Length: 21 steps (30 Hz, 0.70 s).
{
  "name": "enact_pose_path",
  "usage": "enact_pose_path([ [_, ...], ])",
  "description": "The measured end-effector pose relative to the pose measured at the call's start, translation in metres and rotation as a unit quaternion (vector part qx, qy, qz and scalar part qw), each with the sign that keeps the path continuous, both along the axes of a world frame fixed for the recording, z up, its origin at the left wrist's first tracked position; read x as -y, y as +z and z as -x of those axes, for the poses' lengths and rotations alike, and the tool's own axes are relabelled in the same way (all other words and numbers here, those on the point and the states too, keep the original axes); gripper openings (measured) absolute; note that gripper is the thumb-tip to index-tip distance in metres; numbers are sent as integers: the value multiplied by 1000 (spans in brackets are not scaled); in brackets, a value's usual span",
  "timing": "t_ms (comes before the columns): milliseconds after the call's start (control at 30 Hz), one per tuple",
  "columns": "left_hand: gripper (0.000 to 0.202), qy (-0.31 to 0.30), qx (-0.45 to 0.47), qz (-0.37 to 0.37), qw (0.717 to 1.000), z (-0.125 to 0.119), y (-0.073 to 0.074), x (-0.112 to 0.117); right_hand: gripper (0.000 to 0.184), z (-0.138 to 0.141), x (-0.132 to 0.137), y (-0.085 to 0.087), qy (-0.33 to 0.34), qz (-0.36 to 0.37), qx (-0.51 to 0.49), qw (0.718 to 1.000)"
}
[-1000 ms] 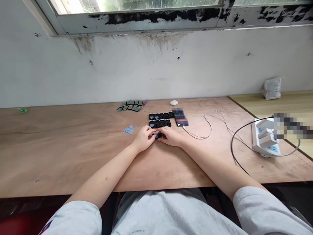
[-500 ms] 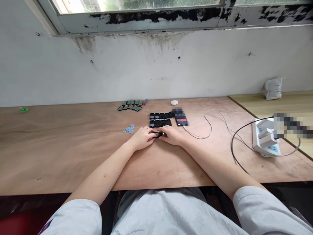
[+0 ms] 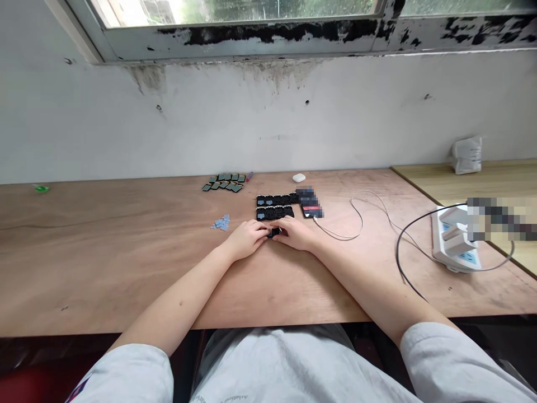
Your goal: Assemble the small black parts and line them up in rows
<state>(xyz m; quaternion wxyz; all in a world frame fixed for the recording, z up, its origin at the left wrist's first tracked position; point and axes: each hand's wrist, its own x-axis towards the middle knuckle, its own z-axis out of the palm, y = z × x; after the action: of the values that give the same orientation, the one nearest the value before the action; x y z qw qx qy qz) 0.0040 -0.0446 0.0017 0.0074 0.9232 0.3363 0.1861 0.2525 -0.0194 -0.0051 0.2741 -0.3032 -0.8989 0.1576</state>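
My left hand (image 3: pixel 245 239) and my right hand (image 3: pixel 296 234) meet at the middle of the plywood table (image 3: pixel 126 268). Between their fingertips is a small black plastic part (image 3: pixel 274 232), mostly hidden by my fingers. Just beyond my hands lie two rows of black plastic frames (image 3: pixel 274 205) with blue-grey centres. To the left of my left hand is a small heap of pale blue pieces (image 3: pixel 221 224). Farther back sits a group of flat green-and-gold chips (image 3: pixel 222 183).
A blurred-out object with a cable (image 3: pixel 311 204) lies beside the rows. Behind it are a white earbud case (image 3: pixel 298 178) and a small red-handled screwdriver (image 3: pixel 249 177). A white power strip (image 3: pixel 455 240) with plugs and cords stands at right. The wall runs along the table's back.
My hands stay together on the small black part, with only slight shifts of the fingers. The whole view has tilted a little.
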Motion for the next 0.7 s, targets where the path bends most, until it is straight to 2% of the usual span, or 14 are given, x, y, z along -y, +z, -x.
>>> enact_pose_path([
  [200,32,-9,29,9,1000,0,0,1,36,0,1,3,5,-7,2,1000],
  [333,32,-8,16,24,1000,-1,5,4,37,1,2,4,3,-4,9,1000],
  [500,32,-9,34,9,999,1,2,4,43,0,4,1,0,-12,1,1000],
  [600,32,59,54,-30,996,7,0,-2,58,-1,8,0,-18,-23,-27,999],
  [700,33,226,76,-79,968,14,-3,-9,61,-3,9,-1,-38,-7,-45,998],
])
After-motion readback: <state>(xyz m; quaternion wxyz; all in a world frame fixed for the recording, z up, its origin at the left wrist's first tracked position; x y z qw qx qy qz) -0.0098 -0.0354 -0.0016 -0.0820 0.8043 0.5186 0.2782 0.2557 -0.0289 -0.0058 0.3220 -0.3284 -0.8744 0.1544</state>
